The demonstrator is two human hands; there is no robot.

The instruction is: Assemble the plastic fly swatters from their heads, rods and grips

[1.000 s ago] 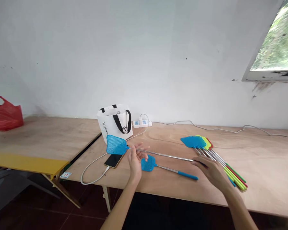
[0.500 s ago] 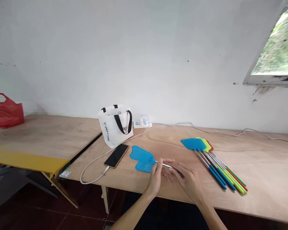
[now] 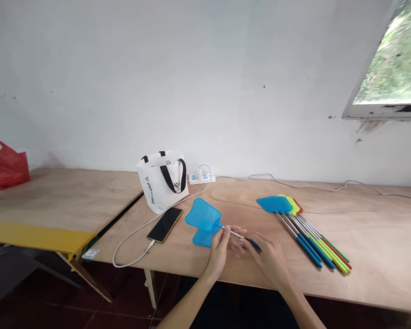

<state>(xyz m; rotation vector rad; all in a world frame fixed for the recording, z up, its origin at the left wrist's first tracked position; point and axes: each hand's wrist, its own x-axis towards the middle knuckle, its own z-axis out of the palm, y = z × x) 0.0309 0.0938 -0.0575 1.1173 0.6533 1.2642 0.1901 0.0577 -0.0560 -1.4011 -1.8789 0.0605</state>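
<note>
Both hands are on a blue fly swatter [image 3: 201, 212] with a thin metal shaft, its mesh head pointing left. My left hand [image 3: 219, 256] pinches the shaft just behind the head. My right hand [image 3: 267, 256] is closed around the swatter near its dark blue grip. A second blue fly swatter's head [image 3: 200, 238] lies partly beneath the first; its handle is hidden from me. To the right, a fanned pile of fly swatters [image 3: 306, 233] rests on the table, with blue, yellow and red heads and grips in several colours.
Left of the swatters lies a phone [image 3: 165, 225] with a white charging cable [image 3: 132, 264]. Behind it stand a white tote bag [image 3: 159, 187] and a power strip [image 3: 201, 178] by the wall. A red plastic bag [image 3: 7, 164] sits on the adjoining table.
The held swatter's head has tilted up and shows more of its mesh face above the second one. Both hands keep their hold. My view has shifted slightly.
</note>
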